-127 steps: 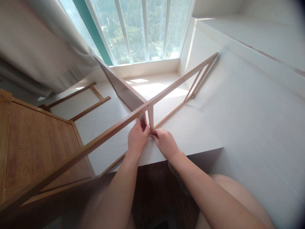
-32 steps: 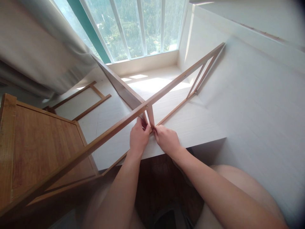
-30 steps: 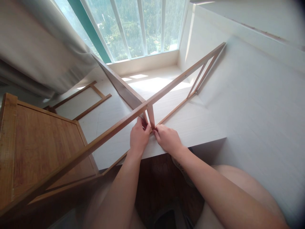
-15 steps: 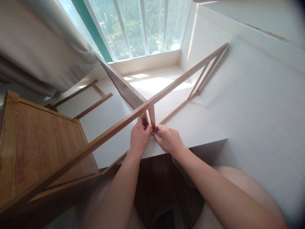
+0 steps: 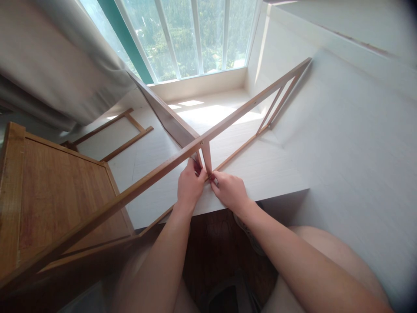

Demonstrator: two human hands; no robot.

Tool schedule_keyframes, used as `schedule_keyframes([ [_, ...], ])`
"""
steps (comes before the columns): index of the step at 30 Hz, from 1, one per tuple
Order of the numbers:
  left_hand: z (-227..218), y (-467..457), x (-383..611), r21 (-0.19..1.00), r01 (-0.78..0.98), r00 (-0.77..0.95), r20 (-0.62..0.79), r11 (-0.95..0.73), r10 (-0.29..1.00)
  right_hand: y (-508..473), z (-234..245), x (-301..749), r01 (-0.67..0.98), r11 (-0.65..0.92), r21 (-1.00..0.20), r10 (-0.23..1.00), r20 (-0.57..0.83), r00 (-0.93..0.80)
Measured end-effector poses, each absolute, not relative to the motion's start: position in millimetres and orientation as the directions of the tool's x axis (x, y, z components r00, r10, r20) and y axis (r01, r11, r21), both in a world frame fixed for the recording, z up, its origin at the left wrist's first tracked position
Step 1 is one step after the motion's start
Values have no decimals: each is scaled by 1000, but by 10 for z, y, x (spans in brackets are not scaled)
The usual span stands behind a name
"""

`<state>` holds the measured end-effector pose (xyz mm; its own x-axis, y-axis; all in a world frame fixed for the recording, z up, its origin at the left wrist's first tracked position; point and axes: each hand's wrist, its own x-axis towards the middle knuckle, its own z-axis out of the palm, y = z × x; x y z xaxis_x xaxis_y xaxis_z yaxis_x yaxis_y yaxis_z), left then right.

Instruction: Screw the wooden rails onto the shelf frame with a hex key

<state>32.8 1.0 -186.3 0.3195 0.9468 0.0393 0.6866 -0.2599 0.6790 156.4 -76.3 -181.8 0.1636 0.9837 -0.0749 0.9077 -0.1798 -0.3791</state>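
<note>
So, two bare hands can be counted, both brought in close at the middle of one long wooden frame (image 5: 156,171) that's been stood on edge across one pale ledge (image 5: 267,171). One dark panel (image 5: 172,121) is butted up to the frame at a slant, and its near end is grasped by the left hand (image 5: 191,184), thumb on one side, fingers curled on the other. The right hand (image 5: 230,190) is bunched up just beside it, fingertips pinched at the foot of the one middle post (image 5: 206,157), but whether anything small is held in there can't be told, it's hidden.

Two long rails and three crosspieces can be counted on the frame, and its far end is set right by the white wall (image 5: 352,130). Over on the left, one smaller frame (image 5: 127,144) is laid on the ledge, two bars and one crosspiece showing, with one big wooden board (image 5: 65,195) propped nearer. One curtain (image 5: 65,56) is bunched beside one window (image 5: 185,43), and one shoe (image 5: 249,234) is partly hidden below the ledge
</note>
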Motion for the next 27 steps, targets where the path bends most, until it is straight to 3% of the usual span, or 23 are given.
schedule_keyframes([
  [27,-1877,14,327,700,662,319,62,-269,946,-776,-1842,1546,899,-188,-395,982,-50,183],
])
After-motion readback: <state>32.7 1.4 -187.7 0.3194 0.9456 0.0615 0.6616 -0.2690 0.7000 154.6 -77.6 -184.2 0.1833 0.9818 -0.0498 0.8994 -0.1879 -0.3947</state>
